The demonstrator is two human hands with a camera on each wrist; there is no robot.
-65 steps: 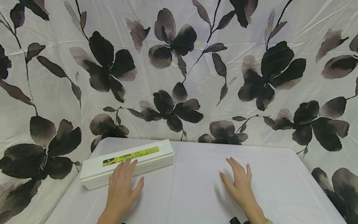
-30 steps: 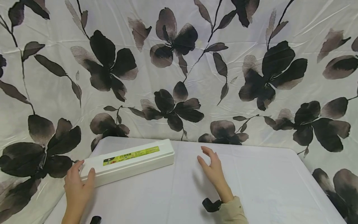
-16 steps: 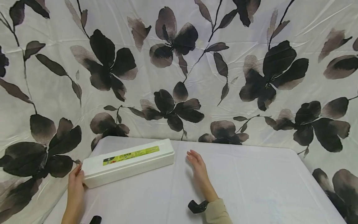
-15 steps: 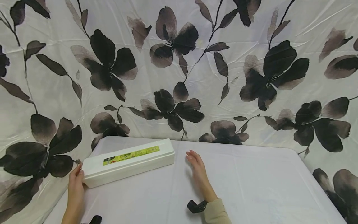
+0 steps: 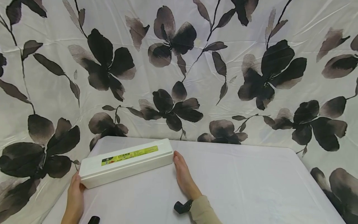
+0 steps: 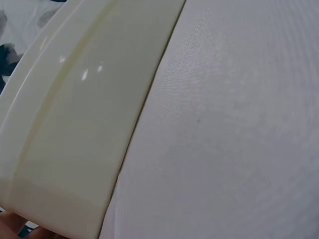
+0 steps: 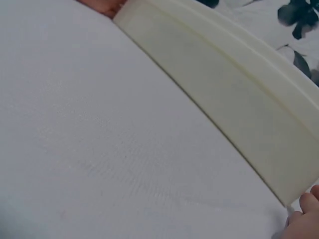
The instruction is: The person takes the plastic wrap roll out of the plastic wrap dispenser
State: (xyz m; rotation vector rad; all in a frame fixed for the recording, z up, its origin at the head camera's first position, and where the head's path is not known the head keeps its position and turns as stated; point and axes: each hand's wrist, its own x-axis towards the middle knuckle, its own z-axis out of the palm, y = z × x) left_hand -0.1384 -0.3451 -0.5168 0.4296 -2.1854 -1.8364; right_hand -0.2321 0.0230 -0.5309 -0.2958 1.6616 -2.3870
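Note:
A long white cling film box (image 5: 126, 166) lies slightly aslant on the table, its lid down and a yellow-green label (image 5: 130, 155) on top. My left hand (image 5: 75, 197) touches the box's left end, with part of its fingers hidden by the box. At the other end my right hand (image 5: 184, 177) rests against the box, its fingers fairly straight along that end. The left wrist view shows the box's long side (image 6: 94, 109) with a few fingertips (image 6: 11, 221) at its near end. In the right wrist view, fingers (image 7: 305, 216) meet the box's lower corner.
A white cloth (image 5: 251, 183) covers the table. Behind it hangs a white curtain (image 5: 212, 77) with dark flowers, close to the table's back edge. Black wrist devices (image 5: 182, 207) sit by both wrists; a beige sleeve (image 5: 204, 211) covers the right forearm.
My left hand has moved from in front of the box to its left end. The right hand has moved left across the table and now touches the right end. The box stays in place.

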